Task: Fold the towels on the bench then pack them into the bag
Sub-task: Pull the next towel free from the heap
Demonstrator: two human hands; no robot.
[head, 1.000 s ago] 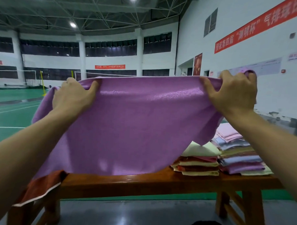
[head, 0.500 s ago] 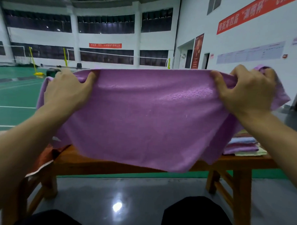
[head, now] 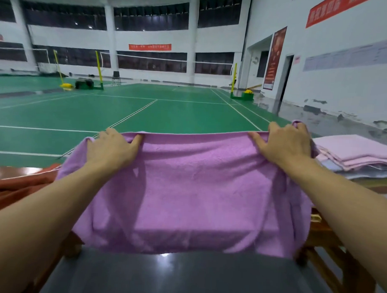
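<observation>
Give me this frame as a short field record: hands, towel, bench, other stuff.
left hand: grips the far left corner of the purple towel
right hand: grips the far right corner
purple towel: spread wide, near edge hanging over the bench
folded towels: stacked at right, pink on top
orange towel: unfolded, at left
bag: not in view

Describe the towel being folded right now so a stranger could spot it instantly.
Find the wooden bench at the near edge of the green court. Draped over its middle lies the purple towel, its far edge gripped by the left hand and right hand. Unlike the orange cloth to its left and the pale pink folded stack to its right, it is spread open.
</observation>
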